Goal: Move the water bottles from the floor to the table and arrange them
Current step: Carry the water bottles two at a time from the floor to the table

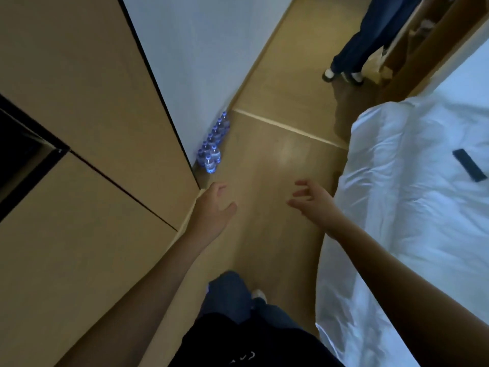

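Standing in a row on the wooden floor [264,160], the water bottles [213,147] line the foot of the white wall [201,62], far-left of my hands; clear plastic with blue caps and labels, upright, the row running away from me, its near end just beside the corner of the wooden cabinet [87,107].

Left hand [215,207]: held out over the floor, near the cabinet's corner, fingers relaxed, holding nothing; near the closest bottle but apart from it.

Right hand [311,201]: held out over the floor, just beside the bed's edge, fingers spread and loosely bent, holding nothing. The two hands are apart from each other, bare floor between them.

Cabinet: tan panels with dark seams, filling the left side; a dark opening [18,154] at the far-left edge.

Bed [410,207]: white rumpled duvet, right side; a dark flat rectangular object [469,165] lies on it, too blurred for me to name.

My own legs [238,295]: blue jeans, light shoe, bottom centre, below a dark top.

Second person [370,41]: far right, dark blue trousers and dark-and-white shoes, standing on the floor past a pale floor strip [288,127].
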`<state>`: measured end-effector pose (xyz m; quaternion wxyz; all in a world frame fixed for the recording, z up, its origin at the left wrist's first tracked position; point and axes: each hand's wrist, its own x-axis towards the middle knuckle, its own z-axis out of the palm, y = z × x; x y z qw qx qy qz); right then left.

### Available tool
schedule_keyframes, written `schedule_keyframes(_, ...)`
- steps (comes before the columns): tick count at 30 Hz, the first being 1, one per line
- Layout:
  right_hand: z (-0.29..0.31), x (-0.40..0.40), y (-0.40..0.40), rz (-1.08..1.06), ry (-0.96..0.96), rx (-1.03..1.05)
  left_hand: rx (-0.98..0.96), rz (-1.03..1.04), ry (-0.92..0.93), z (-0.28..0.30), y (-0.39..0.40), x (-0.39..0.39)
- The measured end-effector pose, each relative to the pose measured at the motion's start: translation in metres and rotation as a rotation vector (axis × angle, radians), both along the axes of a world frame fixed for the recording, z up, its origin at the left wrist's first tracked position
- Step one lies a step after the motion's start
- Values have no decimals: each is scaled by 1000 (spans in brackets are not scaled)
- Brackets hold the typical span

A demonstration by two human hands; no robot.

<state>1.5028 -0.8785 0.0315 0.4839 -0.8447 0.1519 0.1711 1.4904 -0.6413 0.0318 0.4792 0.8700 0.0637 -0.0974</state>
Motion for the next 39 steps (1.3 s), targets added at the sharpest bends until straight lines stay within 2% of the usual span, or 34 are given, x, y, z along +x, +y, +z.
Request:
schedule_keyframes(10, -33, 274, 27, 195, 41, -16, -40, 195, 51, -59, 8, 231)
schedule_keyframes(16, -40, 414, 41, 283, 63, -18, -65, 285, 109, -69, 7, 351)
schedule_keyframes(24, -78, 552, 49, 532, 143, -23, -66, 476, 211, -102, -3, 444)
schedule_keyframes(32, -141, 692, 54, 893, 211, -118, -44, 821, 298, -169, -31, 535)
schedule_keyframes(39, -214, 757, 79, 1044, 213, -137, -36, 1002, 356, -232, -37, 577)
